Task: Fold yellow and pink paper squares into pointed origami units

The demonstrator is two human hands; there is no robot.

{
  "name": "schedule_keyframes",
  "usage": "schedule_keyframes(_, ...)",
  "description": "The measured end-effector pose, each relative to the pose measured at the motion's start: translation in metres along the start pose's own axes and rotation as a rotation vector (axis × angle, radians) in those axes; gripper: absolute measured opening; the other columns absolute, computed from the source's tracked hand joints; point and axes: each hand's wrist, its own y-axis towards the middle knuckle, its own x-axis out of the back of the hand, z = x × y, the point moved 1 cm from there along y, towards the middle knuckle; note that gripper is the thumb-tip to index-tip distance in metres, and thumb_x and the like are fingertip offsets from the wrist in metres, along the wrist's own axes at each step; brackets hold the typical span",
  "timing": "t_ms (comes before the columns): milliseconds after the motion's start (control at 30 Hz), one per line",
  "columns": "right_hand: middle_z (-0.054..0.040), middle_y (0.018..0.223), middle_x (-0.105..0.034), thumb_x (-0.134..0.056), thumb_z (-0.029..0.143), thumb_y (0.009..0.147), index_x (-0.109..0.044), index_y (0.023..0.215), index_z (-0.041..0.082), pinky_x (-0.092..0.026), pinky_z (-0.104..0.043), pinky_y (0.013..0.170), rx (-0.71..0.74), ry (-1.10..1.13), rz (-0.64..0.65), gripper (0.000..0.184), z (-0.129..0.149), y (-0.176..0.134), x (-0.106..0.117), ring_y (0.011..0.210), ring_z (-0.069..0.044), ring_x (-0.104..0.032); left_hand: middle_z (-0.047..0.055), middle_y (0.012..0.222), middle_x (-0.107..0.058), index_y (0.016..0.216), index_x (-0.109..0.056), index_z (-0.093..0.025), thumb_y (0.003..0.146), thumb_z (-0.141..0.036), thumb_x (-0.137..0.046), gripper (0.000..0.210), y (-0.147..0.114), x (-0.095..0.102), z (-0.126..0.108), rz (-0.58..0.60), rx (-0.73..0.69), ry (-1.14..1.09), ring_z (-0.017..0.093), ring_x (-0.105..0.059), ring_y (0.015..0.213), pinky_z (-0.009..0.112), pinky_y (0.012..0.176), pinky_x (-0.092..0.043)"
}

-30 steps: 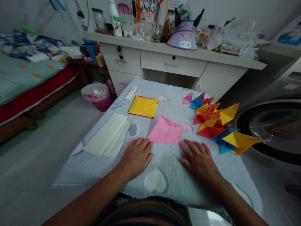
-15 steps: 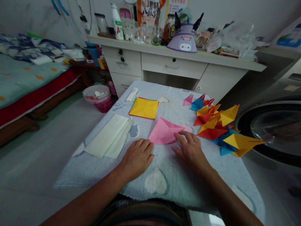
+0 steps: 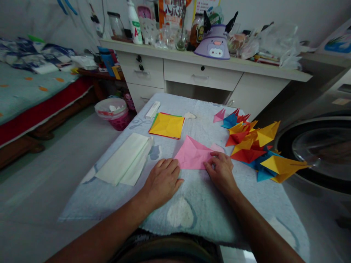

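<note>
A pink origami paper [image 3: 192, 154] with crease lines lies on the cloth-covered table, its near edge towards me. My left hand [image 3: 163, 181] rests flat on the cloth, fingertips at the paper's left corner. At the right corner my right hand [image 3: 220, 168] has thumb and index finger closed on the paper's edge. Behind it lies a stack of square paper [image 3: 167, 125], yellow on top with green and red edges. Several folded paper cranes [image 3: 248, 142] in yellow, red, blue and pink are heaped to the right.
Left of the hands lies a folded pale sheet [image 3: 124, 159]. A small white box [image 3: 153, 109] sits at the table's far left. Beyond the table stands a white desk [image 3: 200, 75] bearing a purple visor hat [image 3: 214, 42]. A pink bin [image 3: 116, 118] stands on the floor.
My right fingers have come together on the paper's right corner, where they were spread apart before. The paper's near edge now looks straighter. My left hand has hardly moved.
</note>
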Motion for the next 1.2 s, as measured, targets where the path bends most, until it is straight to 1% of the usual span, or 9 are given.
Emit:
schedule_keyframes(100,-0.0089,0.113,-0.062,-0.06,0.035,0.081,-0.064,0.064,0.02,-0.035,-0.048,0.092,-0.033,-0.035,-0.003,0.023,0.001,-0.001,-0.002,0.107,-0.029,-0.05,0.007,0.09,-0.062,0.091,-0.06,-0.017,0.088,-0.037,-0.06,0.02,0.011,0.002,-0.005,0.018,0.014,0.04,0.026,-0.056,0.091,0.045,0.087,-0.042)
schedule_keyframes(167,-0.0089,0.113,-0.062,-0.061,0.035,0.081,-0.064,0.064,0.02,-0.035,-0.048,0.091,-0.046,-0.048,-0.004,0.022,0.001,-0.002,-0.003,0.106,-0.029,-0.05,0.008,0.09,-0.062,0.094,-0.06,-0.017,0.087,-0.037,-0.061,0.022,0.018,0.003,-0.012,0.011,0.036,0.06,0.027,-0.057,0.091,0.045,0.085,-0.042)
schedule_keyframes(233,-0.009,0.113,-0.062,-0.061,0.035,0.081,-0.064,0.064,0.02,-0.036,-0.047,0.089,-0.048,-0.062,-0.003,0.023,0.001,-0.001,-0.003,0.106,-0.029,-0.05,0.009,0.096,-0.063,0.099,-0.06,-0.017,0.085,-0.035,-0.063,0.023,0.023,0.002,-0.019,0.003,0.036,0.06,0.029,-0.056,0.096,0.045,0.085,-0.043)
schedule_keyframes(300,-0.0087,0.113,-0.061,-0.061,0.036,0.081,-0.065,0.065,0.021,-0.037,-0.046,0.088,-0.049,-0.086,0.002,0.023,0.0,-0.001,-0.004,0.104,-0.029,-0.051,0.009,0.104,-0.064,0.102,-0.06,-0.018,0.087,-0.03,-0.061,0.019,0.026,-0.004,-0.027,-0.009,-0.025,0.02,0.028,-0.056,0.104,0.044,0.092,-0.042)
schedule_keyframes(400,-0.0079,0.114,-0.061,-0.06,0.037,0.082,-0.066,0.065,0.021,-0.037,-0.045,0.087,-0.046,-0.098,0.004,0.024,-0.003,-0.001,-0.006,0.103,-0.028,-0.051,0.009,0.136,-0.054,0.123,-0.053,-0.018,0.092,-0.029,-0.054,0.033,0.027,-0.018,-0.034,-0.045,-0.182,-0.067,0.025,-0.044,0.13,0.04,0.107,-0.035)
schedule_keyframes(600,-0.0069,0.114,-0.062,-0.06,0.039,0.083,-0.066,0.063,0.021,-0.036,-0.045,0.087,-0.042,-0.061,-0.003,0.027,-0.004,0.0,-0.005,0.103,-0.028,-0.051,0.01,0.144,-0.049,0.136,-0.044,-0.014,0.093,-0.037,-0.052,0.049,0.023,-0.039,-0.033,-0.024,-0.19,-0.109,0.024,-0.041,0.136,0.038,0.115,-0.03)
schedule_keyframes(933,-0.0064,0.115,-0.062,-0.061,0.037,0.083,-0.066,0.065,0.021,-0.036,-0.045,0.088,-0.087,-0.078,0.017,0.025,0.001,0.0,-0.003,0.103,-0.029,-0.051,0.01,0.15,-0.042,0.141,-0.039,-0.016,0.095,-0.039,-0.048,0.052,0.021,-0.037,-0.032,0.01,-0.157,-0.137,0.023,-0.036,0.14,0.039,0.116,-0.028)
schedule_keyframes(1133,-0.0074,0.114,-0.061,-0.06,0.036,0.082,-0.063,0.067,0.02,-0.036,-0.044,0.087,-0.087,-0.09,0.007,0.022,0.001,-0.001,-0.005,0.104,-0.029,-0.051,0.011,0.148,-0.045,0.139,-0.041,-0.015,0.094,-0.038,-0.05,0.051,0.021,-0.034,-0.031,-0.001,-0.164,-0.154,0.024,-0.039,0.138,0.039,0.115,-0.029)
schedule_keyframes(1200,-0.008,0.11,-0.061,-0.061,0.035,0.082,-0.062,0.073,0.02,-0.036,-0.043,0.086,-0.079,-0.1,-0.014,0.017,0.001,-0.002,-0.006,0.101,-0.028,-0.051,0.01,0.146,-0.048,0.138,-0.043,-0.016,0.094,-0.038,-0.051,0.05,0.022,-0.034,-0.031,-0.012,-0.164,-0.161,0.024,-0.04,0.137,0.04,0.114,-0.03)
